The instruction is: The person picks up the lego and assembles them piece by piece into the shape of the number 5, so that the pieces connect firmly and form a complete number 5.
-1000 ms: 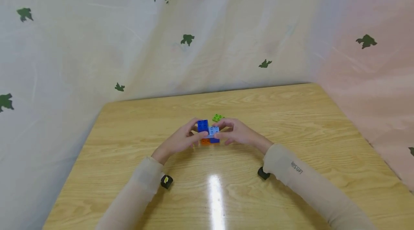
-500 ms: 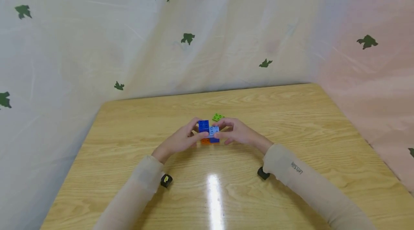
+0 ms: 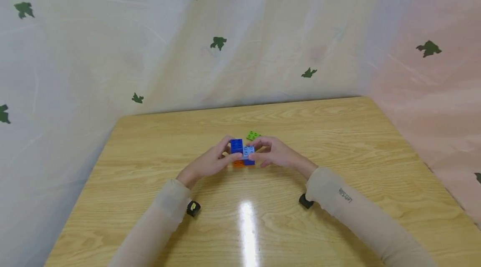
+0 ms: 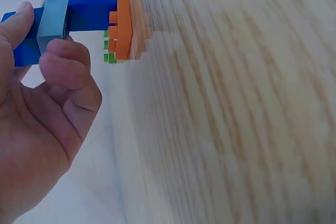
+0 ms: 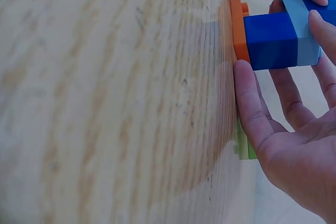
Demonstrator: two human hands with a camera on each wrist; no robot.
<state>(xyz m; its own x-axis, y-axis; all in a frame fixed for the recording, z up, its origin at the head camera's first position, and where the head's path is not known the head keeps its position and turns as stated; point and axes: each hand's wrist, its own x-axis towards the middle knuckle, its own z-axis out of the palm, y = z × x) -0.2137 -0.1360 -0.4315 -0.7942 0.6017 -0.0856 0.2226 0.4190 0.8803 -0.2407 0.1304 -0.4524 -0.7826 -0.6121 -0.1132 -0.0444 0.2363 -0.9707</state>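
Note:
A block stack stands on the table between the hands: an orange flat brick at the bottom, a dark blue brick on it, then a light blue brick, with another dark blue brick on top at the left. My left hand grips the upper bricks from the left, thumb in front. From the right my right hand pinches the light blue brick; one fingertip is low beside the orange brick.
A green flat brick lies on the wooden table just behind the stack. Behind the table hangs a pale cloth with leaf and bird prints. Black wrist devices sit under both sleeves.
The upper dark blue brick has shifted very slightly right between the hands since a second ago. Both hands keep nearly the same place, and the head view has tilted slightly.

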